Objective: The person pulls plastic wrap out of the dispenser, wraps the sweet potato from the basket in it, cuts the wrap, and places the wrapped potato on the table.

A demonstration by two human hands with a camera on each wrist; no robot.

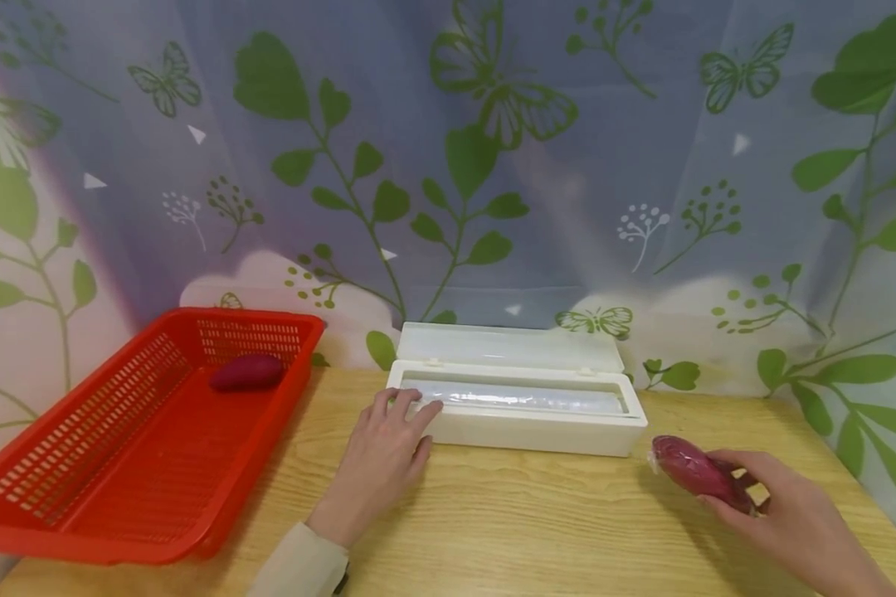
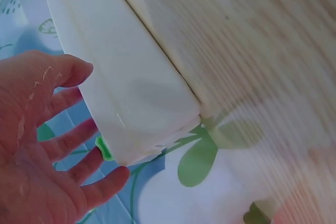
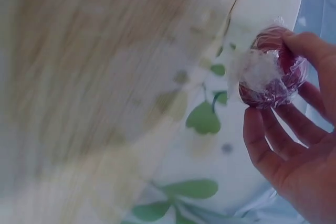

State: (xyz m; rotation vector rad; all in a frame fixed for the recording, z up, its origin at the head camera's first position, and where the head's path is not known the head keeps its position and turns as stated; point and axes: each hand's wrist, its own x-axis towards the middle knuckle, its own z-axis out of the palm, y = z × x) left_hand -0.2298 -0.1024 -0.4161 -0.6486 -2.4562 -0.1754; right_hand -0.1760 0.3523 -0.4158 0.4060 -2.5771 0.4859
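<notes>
My right hand point(image 1: 799, 510) holds a purple sweet potato point(image 1: 694, 468) wrapped in clear cling film, above the right part of the table. In the right wrist view, fingertips and thumb grip the wrapped sweet potato point(image 3: 270, 69), and bunched film shows at its end. A long white cling film box point(image 1: 523, 431) stands at the back with its lid raised. Inside lies a roll of cling film point(image 1: 523, 396). My left hand point(image 1: 388, 444) is at the box's left end, fingertips over its front rim. In the left wrist view, its fingers point(image 2: 68, 140) are spread beside the box, near a small green piece point(image 2: 104, 149).
A red plastic basket point(image 1: 246, 464) with slotted walls stands on the left. Another purple sweet potato point(image 1: 246, 372) lies in its far end. Behind the wooden table point(image 1: 523, 522) hangs a patterned curtain point(image 1: 567, 191), close to the box's raised lid.
</notes>
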